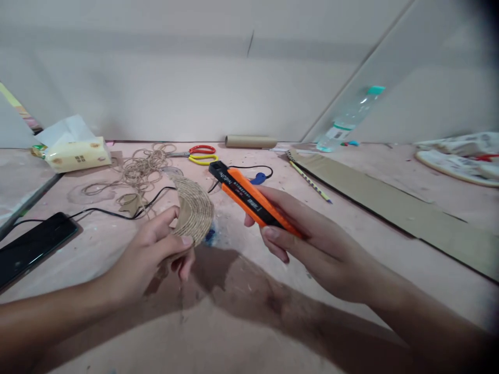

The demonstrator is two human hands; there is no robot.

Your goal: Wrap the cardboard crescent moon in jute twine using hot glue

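Note:
A curved, crescent-like piece of cardboard faced with rows of jute twine (199,210) is pinched between the thumb and fingers of my left hand (156,249). My right hand (307,234) is wrapped around an orange and black utility knife (249,197). Its black end points up and to the left, toward the twine-covered piece but apart from it; I see no blade out. Loose jute twine (144,166) lies tangled behind my left hand, with a small cardboard scrap (130,204) by it. Scissors (200,155) with red and yellow handles rest beyond the knife.
A phone (37,249) and a black cable (101,210) lie left, below a tissue pack (80,155). Along the wall are a cardboard tube (250,141) and a leaning bottle (346,124). A pencil (312,183) and long cardboard strip (390,208) lie right. A blue object (258,178) sits behind the knife.

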